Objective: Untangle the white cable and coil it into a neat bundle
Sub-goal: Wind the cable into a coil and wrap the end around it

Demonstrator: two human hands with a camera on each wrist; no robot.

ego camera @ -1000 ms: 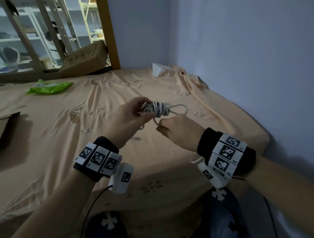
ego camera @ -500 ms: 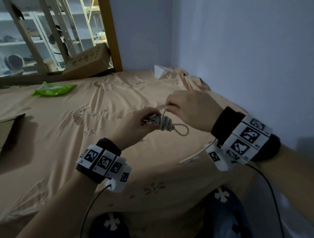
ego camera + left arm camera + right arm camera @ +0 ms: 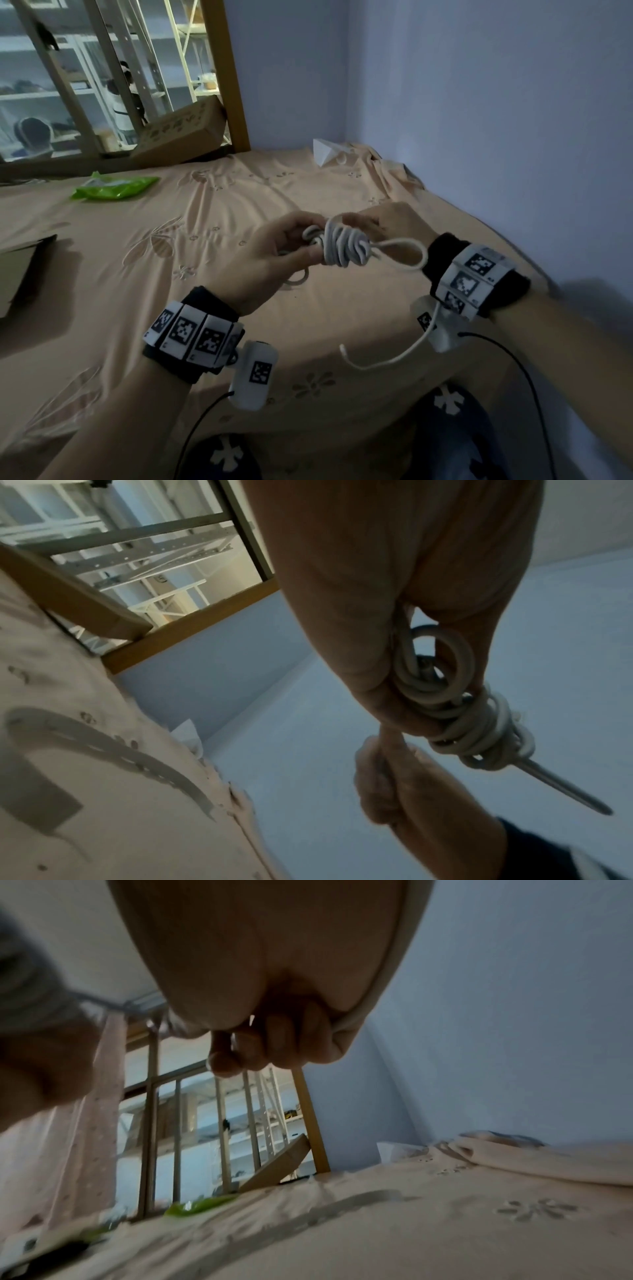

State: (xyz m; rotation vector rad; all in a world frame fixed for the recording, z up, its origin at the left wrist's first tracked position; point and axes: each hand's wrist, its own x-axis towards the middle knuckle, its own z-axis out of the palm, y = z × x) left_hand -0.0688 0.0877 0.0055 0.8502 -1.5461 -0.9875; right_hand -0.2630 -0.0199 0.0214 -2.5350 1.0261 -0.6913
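Left hand [image 3: 263, 253] up over the bed [image 3: 102, 308], thumb and fingers clamped on the white cable [image 3: 342, 246] bundle. At its three o'clock, the right hand [image 3: 387, 222] pinches a strand behind the coil. Half a second ago that hand sat higher; now it's dropped level.
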